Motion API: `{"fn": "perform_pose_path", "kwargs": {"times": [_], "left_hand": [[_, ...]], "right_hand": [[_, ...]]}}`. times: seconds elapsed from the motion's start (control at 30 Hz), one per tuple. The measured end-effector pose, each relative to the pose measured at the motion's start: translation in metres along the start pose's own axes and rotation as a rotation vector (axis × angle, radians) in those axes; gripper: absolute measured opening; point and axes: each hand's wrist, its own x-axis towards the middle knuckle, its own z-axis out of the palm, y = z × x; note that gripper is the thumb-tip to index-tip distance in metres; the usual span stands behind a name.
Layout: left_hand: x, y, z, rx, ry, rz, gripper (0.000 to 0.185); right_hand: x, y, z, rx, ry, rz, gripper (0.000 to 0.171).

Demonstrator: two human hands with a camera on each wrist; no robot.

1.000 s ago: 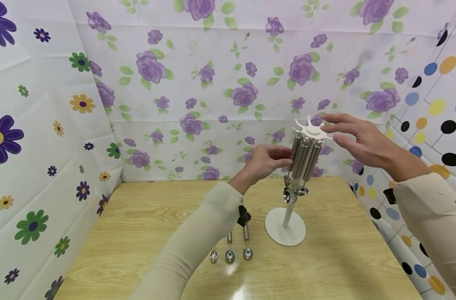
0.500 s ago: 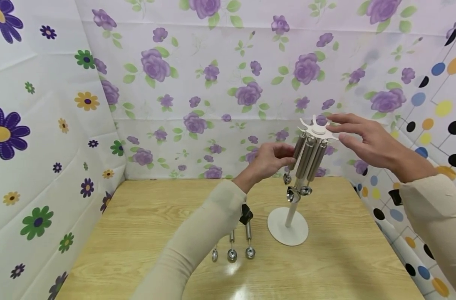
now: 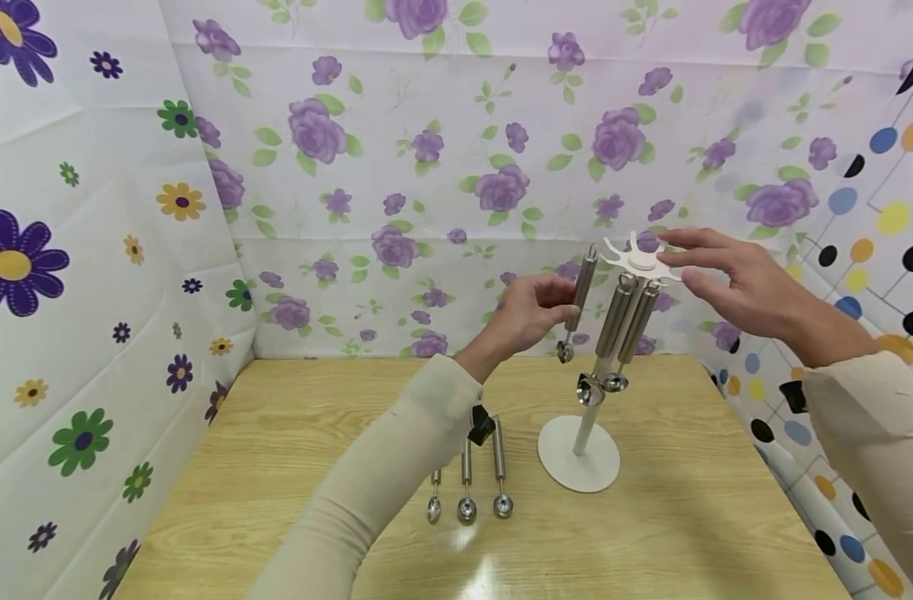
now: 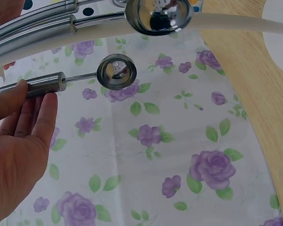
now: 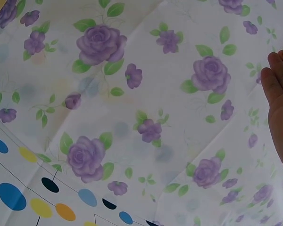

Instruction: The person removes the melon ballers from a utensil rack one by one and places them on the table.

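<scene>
My left hand [image 3: 527,315] pinches the metal handle of a melon baller [image 3: 585,285] between thumb and fingers, its small round scoop hanging down. In the left wrist view, the scoop [image 4: 116,72] is apart from the others. The melon baller is just left of a white hook stand [image 3: 641,263], its top ring off the hooks. Several more melon ballers [image 3: 615,321] hang from the stand. With fingers fairly straight, my right hand [image 3: 749,292] touches the stand's top hooks on the right; its fingertips [image 5: 275,59] reach a white hook in the right wrist view.
Three melon ballers [image 3: 499,454] lie side by side on the wooden table [image 3: 651,533], partly behind my left sleeve [image 3: 396,458]. The stand's round white base [image 3: 557,454] is right of them. Flower-print cloth [image 3: 426,208] rises behind the table, with patterned cloth on both sides.
The melon baller in my left hand has come off its hook and moved left, away from the stand. My right hand stays at the stand's top.
</scene>
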Motion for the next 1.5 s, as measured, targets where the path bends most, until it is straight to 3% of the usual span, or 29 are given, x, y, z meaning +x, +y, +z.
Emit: {"fn": "perform_pose_path", "kwargs": {"times": [0.2, 0.53, 0.83, 0.93, 1.2, 1.5], "left_hand": [[-0.007, -0.011, -0.007, 0.043, 0.030, -0.017, 0.025], [-0.022, -0.044, -0.029, 0.081, 0.123, -0.061, 0.023], [-0.036, -0.078, -0.043, -0.030, 0.181, -0.091, 0.022], [-0.045, -0.089, -0.049, -0.058, 0.175, -0.131, 0.023], [-0.071, -0.120, -0.063, -0.021, 0.203, -0.222, 0.022], [-0.095, -0.142, -0.068, -0.032, 0.254, -0.364, 0.020]], "right_hand": [[0.000, 0.000, 0.001, -0.002, 0.005, 0.001, 0.038], [0.000, 0.001, 0.001, -0.002, 0.009, -0.002, 0.037], [-0.001, 0.002, 0.001, -0.011, 0.024, -0.024, 0.036], [-0.001, 0.002, 0.002, -0.005, 0.024, -0.016, 0.036], [-0.003, 0.002, 0.002, -0.002, 0.043, -0.003, 0.035], [-0.003, 0.002, 0.004, 0.007, 0.043, -0.002, 0.035]]}}
